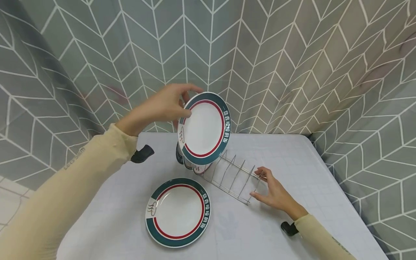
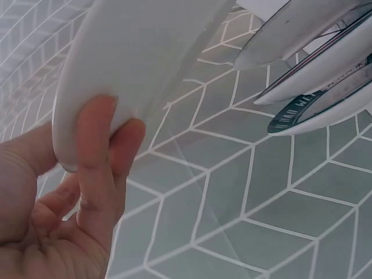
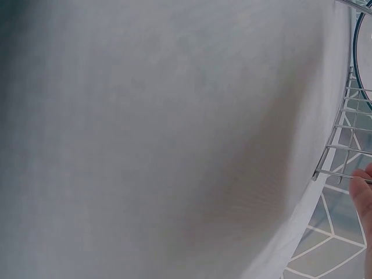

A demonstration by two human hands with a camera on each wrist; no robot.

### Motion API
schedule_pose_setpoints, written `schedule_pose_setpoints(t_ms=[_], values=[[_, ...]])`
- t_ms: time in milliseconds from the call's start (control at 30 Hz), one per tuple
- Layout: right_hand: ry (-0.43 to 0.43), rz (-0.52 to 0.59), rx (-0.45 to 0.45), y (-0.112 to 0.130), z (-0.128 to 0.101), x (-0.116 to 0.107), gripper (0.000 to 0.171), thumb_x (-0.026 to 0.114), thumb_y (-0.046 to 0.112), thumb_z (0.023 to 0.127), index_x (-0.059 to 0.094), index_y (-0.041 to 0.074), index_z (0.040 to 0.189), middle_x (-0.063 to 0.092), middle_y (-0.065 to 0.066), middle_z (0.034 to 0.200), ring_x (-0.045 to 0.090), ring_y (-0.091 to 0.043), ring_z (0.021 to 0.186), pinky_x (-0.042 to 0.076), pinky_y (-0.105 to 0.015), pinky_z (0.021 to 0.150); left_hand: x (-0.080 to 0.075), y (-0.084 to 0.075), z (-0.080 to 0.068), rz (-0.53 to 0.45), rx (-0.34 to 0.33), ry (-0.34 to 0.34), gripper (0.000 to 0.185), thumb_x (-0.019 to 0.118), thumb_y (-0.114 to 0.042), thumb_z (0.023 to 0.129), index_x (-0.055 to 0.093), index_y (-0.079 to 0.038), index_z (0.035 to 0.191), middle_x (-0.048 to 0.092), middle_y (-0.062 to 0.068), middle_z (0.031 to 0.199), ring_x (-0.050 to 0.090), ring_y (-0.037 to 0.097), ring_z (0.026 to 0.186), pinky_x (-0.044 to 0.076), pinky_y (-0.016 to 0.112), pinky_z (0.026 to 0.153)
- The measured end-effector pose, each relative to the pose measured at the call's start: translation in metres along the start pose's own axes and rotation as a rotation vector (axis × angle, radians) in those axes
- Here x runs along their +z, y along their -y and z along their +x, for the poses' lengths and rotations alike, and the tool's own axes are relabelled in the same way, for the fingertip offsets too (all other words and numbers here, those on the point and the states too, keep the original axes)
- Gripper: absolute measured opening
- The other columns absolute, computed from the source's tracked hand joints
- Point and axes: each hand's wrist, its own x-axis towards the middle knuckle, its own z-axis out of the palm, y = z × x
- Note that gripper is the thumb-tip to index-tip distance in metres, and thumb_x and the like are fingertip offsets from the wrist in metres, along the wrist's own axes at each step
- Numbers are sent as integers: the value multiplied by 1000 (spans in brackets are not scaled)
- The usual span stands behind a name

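Observation:
My left hand (image 1: 167,103) pinches the left edge of a white plate (image 1: 204,126) with a green rim and red ring, tilted up above the table. In the left wrist view its pale underside (image 2: 133,70) shows between thumb and fingers. Below it is a wire plate rack (image 1: 232,177), its far-left end partly hidden behind the raised plate. Other plates (image 2: 325,64) stand on edge in that end. The thumb and fingers of my right hand (image 1: 276,191) hold the rack's near right end. A matching plate (image 1: 178,213) lies flat on the table in front.
A white cloth covers the table (image 1: 247,231). Grey curtains (image 1: 208,54) with a white chevron pattern hang behind it and along both sides. Dark wrist-worn devices (image 1: 142,154) sit at both sleeve cuffs.

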Motion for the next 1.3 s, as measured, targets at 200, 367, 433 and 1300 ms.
schedule_pose_setpoints(t_ms=[200, 367, 433, 1300], values=[[-3, 0, -8, 0, 0, -1, 89, 84, 22, 76, 27, 2, 143, 52, -16, 133, 52, -29, 126, 44, -43, 105, 13, -19, 25, 92, 5, 40, 68, 60, 3, 83, 44, -17, 146, 52, 14, 104, 65, 26, 64, 58, 34, 51], [-8, 2, -15, -1, -2, 0, 89, 84, 21, 76, 28, 0, 142, 52, -16, 132, 52, -29, 125, 44, -43, 104, 29, -26, 37, 163, 15, 68, 67, 58, 6, 83, 43, -13, 146, 55, 16, 113, 64, 27, 72, 58, 36, 52], [-6, -2, -16, -2, -2, 0, 89, 84, 21, 76, 28, 0, 142, 52, -16, 132, 52, -29, 125, 44, -43, 104, 36, -26, 41, 187, 19, 73, 67, 58, 7, 83, 44, -12, 146, 56, 18, 121, 66, 28, 75, 59, 36, 52], [-4, 9, -15, 0, 1, 0, 86, 84, 21, 76, 29, 8, 141, 52, -15, 132, 53, -28, 124, 44, -43, 105, 100, -15, 61, 426, 85, 86, 55, 58, 6, 84, 51, -1, 138, 57, 16, 137, 51, 31, 130, 42, 38, 110]])
